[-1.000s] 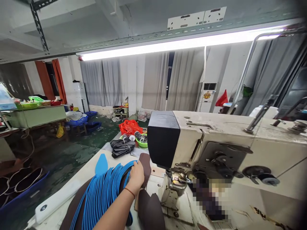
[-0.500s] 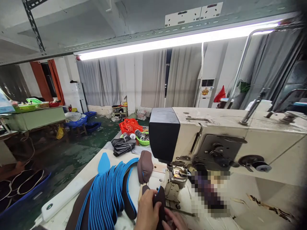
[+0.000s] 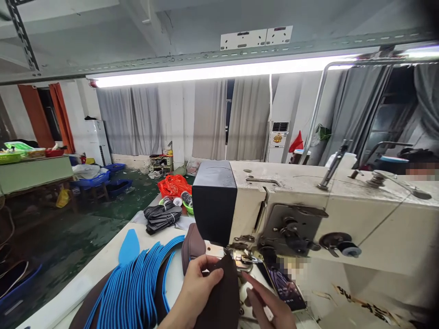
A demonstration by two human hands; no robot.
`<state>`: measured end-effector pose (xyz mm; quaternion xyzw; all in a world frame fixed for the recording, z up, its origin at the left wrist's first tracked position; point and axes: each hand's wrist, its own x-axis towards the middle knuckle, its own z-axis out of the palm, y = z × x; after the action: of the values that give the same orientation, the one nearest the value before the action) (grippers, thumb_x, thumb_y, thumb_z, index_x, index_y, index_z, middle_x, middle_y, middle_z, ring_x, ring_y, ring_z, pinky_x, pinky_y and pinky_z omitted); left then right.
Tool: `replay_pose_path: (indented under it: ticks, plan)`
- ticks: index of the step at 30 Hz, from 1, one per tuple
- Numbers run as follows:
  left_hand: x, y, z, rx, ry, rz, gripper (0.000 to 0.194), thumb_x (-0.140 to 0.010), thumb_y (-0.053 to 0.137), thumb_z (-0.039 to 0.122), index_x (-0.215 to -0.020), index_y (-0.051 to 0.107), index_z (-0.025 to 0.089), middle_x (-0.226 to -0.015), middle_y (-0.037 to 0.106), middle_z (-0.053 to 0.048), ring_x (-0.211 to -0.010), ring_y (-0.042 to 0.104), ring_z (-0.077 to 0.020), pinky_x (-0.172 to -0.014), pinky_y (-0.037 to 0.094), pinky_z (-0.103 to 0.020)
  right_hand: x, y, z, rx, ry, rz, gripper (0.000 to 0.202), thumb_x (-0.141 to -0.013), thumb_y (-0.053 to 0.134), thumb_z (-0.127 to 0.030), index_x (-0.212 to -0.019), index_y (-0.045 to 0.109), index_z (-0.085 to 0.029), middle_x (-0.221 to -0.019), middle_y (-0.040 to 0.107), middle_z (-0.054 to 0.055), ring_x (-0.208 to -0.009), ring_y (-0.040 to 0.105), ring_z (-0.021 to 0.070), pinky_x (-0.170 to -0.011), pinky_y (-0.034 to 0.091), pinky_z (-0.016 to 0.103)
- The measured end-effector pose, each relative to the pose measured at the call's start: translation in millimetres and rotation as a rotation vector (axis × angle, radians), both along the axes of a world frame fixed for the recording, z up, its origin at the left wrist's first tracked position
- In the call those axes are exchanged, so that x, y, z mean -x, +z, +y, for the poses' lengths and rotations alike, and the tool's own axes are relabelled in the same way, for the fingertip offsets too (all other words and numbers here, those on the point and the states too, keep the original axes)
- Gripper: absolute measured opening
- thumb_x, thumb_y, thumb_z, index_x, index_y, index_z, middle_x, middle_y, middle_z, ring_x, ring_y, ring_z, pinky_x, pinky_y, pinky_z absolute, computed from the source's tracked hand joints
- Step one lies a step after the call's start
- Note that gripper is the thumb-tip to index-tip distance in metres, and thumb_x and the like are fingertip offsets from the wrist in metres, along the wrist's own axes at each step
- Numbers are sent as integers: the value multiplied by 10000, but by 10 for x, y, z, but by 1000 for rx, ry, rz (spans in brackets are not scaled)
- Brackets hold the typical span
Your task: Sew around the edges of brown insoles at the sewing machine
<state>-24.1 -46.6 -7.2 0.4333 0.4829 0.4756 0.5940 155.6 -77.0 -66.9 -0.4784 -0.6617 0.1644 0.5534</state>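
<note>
My left hand [image 3: 200,281] is closed on a dark brown fabric piece [image 3: 221,299], thumb on top. The piece's pointed upper end lies at the presser foot [image 3: 243,259] of the sewing machine [image 3: 214,205]. To the right of the fabric, my right hand [image 3: 272,306] has its index finger stretched towards the foot, thumb apart. Nothing shows in its grip; whether a fingertip touches the fabric's edge I cannot tell. A brown padded piece [image 3: 195,244] stands behind my left hand. Left of it fans out a stack of dark pieces with blue edges [image 3: 130,285].
On the white table lie a flat blue piece [image 3: 129,246] and bundled dark strips [image 3: 162,215]. Behind them are a red plastic bag [image 3: 174,185] and a green basket [image 3: 188,209]. A phone-like object [image 3: 286,288], partly blurred, lies under the machine arm.
My left hand has brought the brown fabric up to the presser foot and turned it flatter. My right hand has come off the fabric's lower part and moved right. The view has swung rightward.
</note>
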Motion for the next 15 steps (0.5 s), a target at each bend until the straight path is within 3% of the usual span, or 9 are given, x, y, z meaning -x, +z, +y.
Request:
replay_pose_path:
  ticks: [4, 8, 12, 15]
  plan:
    - [-18, 37, 64, 23, -18, -35, 271, -594, 756, 302, -816, 676, 170, -757, 693, -25, -729, 642, -195, -669, 494, -282, -91, 16, 174, 9, 109, -180, 430, -982, 396, -389, -1312, 587, -190, -555, 618, -14, -475, 566, 120, -485, 486, 171]
    - [-18, 34, 92, 40, -49, -61, 349, -570, 786, 348, -843, 662, 170, -772, 692, -28, -725, 635, -188, -677, 492, -284, -167, 62, 276, 20, 123, -219, 410, -979, 397, -394, -1262, 635, -218, -588, 675, 2, -515, 623, 130, -539, 516, 186]
    - [52, -93, 57, 6, -96, -103, 485, -573, 819, 414, -968, 648, 189, -855, 666, -29, -778, 637, -194, -721, 507, -297, -224, 95, 321, 110, 150, -199, 407, -968, 410, -428, -1218, 667, -236, -670, 731, 28, -579, 681, 145, -599, 562, 212]
    - [154, -198, -35, 3, -253, -170, 698, -500, 865, 439, -1112, 611, 217, -914, 690, -57, -853, 658, -256, -799, 518, -368, -266, 38, 349, 145, 78, -183, 437, -936, 437, -510, -1161, 705, -247, -635, 726, 28, -569, 685, 155, -603, 587, 238]
